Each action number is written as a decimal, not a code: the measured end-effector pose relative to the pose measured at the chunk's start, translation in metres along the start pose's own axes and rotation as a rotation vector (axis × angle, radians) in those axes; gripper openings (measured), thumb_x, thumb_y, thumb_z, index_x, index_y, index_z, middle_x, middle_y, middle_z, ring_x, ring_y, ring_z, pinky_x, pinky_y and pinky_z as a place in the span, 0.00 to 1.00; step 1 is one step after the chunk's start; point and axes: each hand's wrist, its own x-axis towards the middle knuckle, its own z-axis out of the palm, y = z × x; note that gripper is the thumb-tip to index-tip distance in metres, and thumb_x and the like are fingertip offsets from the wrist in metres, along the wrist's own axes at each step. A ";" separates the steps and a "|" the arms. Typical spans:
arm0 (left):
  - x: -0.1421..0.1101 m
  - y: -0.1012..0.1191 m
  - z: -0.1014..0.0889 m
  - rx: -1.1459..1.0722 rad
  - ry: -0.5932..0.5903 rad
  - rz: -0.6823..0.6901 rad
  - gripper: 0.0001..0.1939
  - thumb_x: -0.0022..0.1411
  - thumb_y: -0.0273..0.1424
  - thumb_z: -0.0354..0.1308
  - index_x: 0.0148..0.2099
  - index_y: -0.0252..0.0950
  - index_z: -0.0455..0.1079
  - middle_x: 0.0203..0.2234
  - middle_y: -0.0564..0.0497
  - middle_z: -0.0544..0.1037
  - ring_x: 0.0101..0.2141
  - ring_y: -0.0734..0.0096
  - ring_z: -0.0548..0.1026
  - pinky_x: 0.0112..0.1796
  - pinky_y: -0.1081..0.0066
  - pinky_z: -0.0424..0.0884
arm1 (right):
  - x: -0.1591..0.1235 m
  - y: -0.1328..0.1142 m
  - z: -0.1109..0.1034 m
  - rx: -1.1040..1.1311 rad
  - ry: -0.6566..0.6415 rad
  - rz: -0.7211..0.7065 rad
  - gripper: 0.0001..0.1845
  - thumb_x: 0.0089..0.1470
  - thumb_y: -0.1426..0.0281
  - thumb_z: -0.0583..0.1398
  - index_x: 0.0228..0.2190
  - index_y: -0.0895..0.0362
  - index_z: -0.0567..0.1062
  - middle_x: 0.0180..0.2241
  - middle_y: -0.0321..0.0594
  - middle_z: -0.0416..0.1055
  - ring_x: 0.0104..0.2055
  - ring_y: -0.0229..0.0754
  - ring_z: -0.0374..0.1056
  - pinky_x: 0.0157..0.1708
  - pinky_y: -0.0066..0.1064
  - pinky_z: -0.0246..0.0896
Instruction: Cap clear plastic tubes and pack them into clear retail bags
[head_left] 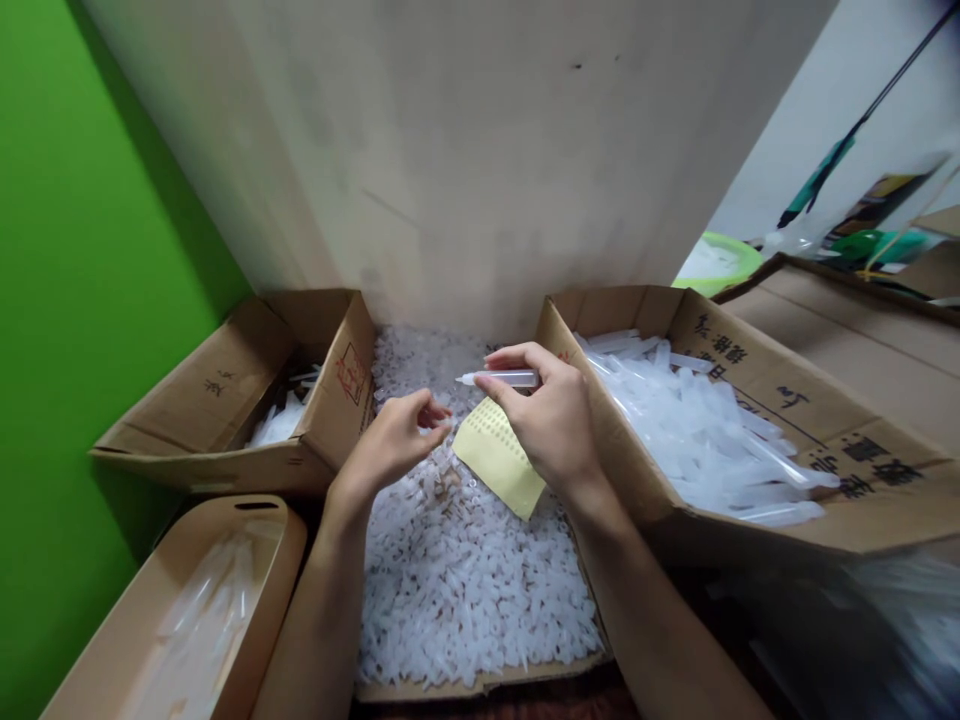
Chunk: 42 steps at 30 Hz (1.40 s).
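Observation:
My right hand [551,415] pinches a clear plastic tube [501,379] that lies level, its tip pointing left. A yellow sheet [499,458] with rows of small dots hangs under that hand, tucked beneath its fingers. My left hand [396,437] is curled just left of the tube, thumb and fingers pinched together; what they hold is too small to make out. Both hands hover over a flat box [480,682] filled with small white plastic caps [465,580].
A cardboard box [750,385] of clear tubes stands on the right. Another cardboard box [225,400] with some tubes sits at the left, and a tan tray [277,520] with tubes lies at the lower left. A pale board rises behind, a green wall at the left.

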 end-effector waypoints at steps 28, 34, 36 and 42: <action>-0.011 0.046 0.001 -0.243 0.582 0.574 0.09 0.60 0.37 0.73 0.39 0.40 0.80 0.38 0.51 0.79 0.39 0.70 0.78 0.43 0.68 0.77 | -0.002 -0.010 -0.006 0.390 -0.215 0.188 0.20 0.58 0.53 0.67 0.29 0.55 0.71 0.18 0.31 0.69 0.14 0.32 0.58 0.14 0.26 0.50; -0.017 0.053 -0.001 -0.262 0.345 0.311 0.33 0.74 0.55 0.46 0.30 0.34 0.73 0.20 0.52 0.74 0.22 0.74 0.74 0.26 0.72 0.69 | -0.004 -0.010 -0.008 0.395 -0.197 0.091 0.22 0.55 0.51 0.70 0.28 0.55 0.72 0.19 0.30 0.68 0.18 0.31 0.60 0.19 0.26 0.56; -0.016 0.053 -0.002 -0.217 0.329 0.352 0.26 0.75 0.47 0.52 0.30 0.35 0.73 0.22 0.53 0.75 0.25 0.74 0.75 0.29 0.73 0.71 | -0.004 -0.008 -0.007 0.402 -0.192 0.091 0.22 0.54 0.51 0.70 0.28 0.55 0.72 0.18 0.30 0.67 0.18 0.30 0.59 0.19 0.26 0.55; -0.017 0.054 -0.006 -0.238 0.361 0.401 0.18 0.70 0.48 0.61 0.43 0.37 0.75 0.35 0.50 0.81 0.34 0.71 0.79 0.35 0.73 0.75 | -0.003 -0.007 -0.008 0.407 -0.148 0.089 0.22 0.55 0.51 0.69 0.29 0.55 0.72 0.19 0.31 0.68 0.18 0.31 0.60 0.19 0.27 0.53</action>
